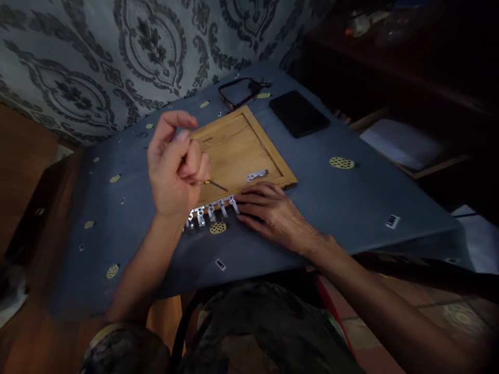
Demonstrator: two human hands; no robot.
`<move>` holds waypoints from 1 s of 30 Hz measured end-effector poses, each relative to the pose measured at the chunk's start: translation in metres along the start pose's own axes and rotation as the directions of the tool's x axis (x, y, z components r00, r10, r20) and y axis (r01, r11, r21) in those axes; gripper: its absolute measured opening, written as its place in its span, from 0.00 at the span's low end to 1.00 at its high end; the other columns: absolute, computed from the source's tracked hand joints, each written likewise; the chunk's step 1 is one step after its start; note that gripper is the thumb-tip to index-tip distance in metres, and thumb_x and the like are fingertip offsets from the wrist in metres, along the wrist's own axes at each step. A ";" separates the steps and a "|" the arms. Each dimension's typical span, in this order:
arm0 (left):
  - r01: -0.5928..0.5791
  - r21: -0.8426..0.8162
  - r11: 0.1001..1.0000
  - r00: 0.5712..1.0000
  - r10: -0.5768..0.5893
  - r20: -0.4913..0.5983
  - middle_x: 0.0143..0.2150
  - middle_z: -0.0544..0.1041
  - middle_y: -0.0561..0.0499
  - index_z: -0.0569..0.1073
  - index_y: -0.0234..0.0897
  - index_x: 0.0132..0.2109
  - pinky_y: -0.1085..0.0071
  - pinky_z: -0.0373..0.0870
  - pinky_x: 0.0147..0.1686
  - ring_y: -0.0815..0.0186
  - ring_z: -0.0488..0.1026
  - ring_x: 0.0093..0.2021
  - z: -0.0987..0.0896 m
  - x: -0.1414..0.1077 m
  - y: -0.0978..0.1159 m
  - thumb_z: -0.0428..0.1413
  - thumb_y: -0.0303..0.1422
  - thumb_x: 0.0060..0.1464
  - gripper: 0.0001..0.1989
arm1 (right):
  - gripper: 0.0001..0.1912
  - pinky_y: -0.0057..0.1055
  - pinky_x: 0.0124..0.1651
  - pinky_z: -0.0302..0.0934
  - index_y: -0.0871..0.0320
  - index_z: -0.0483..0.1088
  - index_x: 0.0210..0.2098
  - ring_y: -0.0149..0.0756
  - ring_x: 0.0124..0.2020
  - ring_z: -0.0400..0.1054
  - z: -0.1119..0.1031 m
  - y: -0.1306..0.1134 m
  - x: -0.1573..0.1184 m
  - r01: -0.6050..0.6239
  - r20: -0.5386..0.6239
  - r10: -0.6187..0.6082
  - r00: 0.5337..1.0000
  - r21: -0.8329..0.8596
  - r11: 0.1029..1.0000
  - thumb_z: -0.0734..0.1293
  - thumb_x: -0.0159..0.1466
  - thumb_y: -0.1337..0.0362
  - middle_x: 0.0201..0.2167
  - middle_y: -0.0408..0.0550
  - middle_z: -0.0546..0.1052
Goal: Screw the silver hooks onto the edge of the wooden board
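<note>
My left hand [177, 169] is raised in front of the left part of a framed wooden panel [230, 148]. Its fingers are curled in, with the index finger bent above the thumb. Beside the little finger shows a screwdriver [217, 185] with a dark shaft and a bit of yellow; whether the hand grips it or it lies on the panel, I cannot tell. Along the panel's near edge runs a row of several silvery metal pieces [211, 212]. My right hand [275, 215] lies flat, fingers extended, its fingertips at the row's right end. One loose metal bracket [257, 175] rests on the panel.
A blue patterned cloth [312, 202] covers the table. Behind the panel lie eyeglasses [236, 96] and a black flat device [299, 113]. Patterned fabric [152, 47] hangs at the back. An open drawer [409, 150] with papers stands at right.
</note>
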State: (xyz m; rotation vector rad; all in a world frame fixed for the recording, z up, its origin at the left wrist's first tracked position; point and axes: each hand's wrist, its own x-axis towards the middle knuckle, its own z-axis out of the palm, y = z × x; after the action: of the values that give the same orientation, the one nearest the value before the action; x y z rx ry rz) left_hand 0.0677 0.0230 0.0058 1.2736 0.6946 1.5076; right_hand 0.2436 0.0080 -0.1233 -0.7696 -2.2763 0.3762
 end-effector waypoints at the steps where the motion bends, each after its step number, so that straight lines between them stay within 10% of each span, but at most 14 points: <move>1: 0.007 0.023 1.000 1.000 -0.007 -0.020 0.17 0.42 0.63 0.70 0.40 0.35 0.77 0.42 0.16 0.76 0.36 0.15 0.000 -0.002 0.004 0.54 0.29 0.62 0.05 | 0.11 0.51 0.58 0.64 0.52 0.79 0.47 0.46 0.56 0.71 0.000 0.000 0.000 0.000 -0.002 0.000 1.000 0.003 1.000 0.65 0.70 0.61 0.50 0.48 0.82; 30: 0.067 0.078 0.995 0.967 -0.045 -0.251 0.15 0.45 0.61 0.71 0.40 0.32 0.74 0.46 0.17 0.74 0.40 0.14 -0.005 -0.003 -0.013 0.49 0.24 0.62 0.11 | 0.10 0.48 0.57 0.69 0.56 0.77 0.48 0.43 0.53 0.74 -0.006 -0.005 -0.001 -0.001 -0.106 0.002 0.994 0.015 1.000 0.66 0.70 0.64 0.49 0.49 0.82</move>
State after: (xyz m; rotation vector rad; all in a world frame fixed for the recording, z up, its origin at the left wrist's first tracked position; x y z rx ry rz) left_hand 0.0670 0.0250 -0.0085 1.1276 0.9601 1.6220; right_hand 0.2458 0.0039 -0.1172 -0.7657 -2.1715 0.3445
